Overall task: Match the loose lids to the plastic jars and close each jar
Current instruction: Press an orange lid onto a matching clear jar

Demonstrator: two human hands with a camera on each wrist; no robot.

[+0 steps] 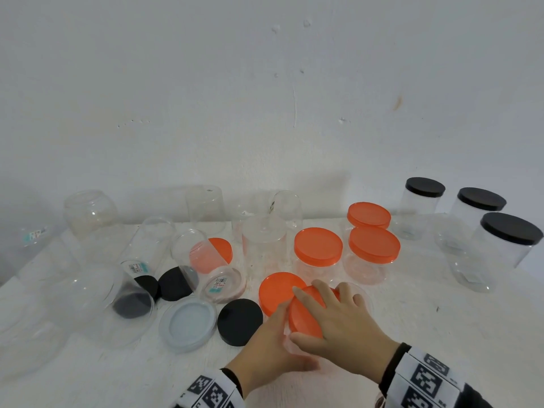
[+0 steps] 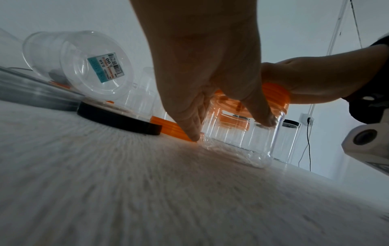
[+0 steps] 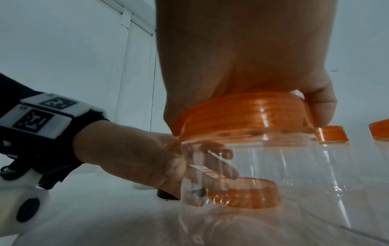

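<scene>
A clear plastic jar [image 2: 238,143] stands on the white table [image 1: 412,334] near the front edge. An orange lid [image 1: 306,313] sits tilted on its mouth. My left hand [image 1: 265,343] grips the jar's side, fingers and thumb curled round it. My right hand [image 1: 335,313] lies over the lid [image 3: 246,114] with its fingers and thumb curled round the rim. A second orange lid [image 1: 275,291] lies loose on the table just behind the jar, touching it or nearly so.
Three orange-lidded jars [image 1: 318,251] stand behind; three black-lidded jars [image 1: 510,231] at the far right. To the left lie black lids [image 1: 240,318], a clear lid [image 1: 188,322] and several open jars [image 1: 135,293], some on their sides. A wall closes the back.
</scene>
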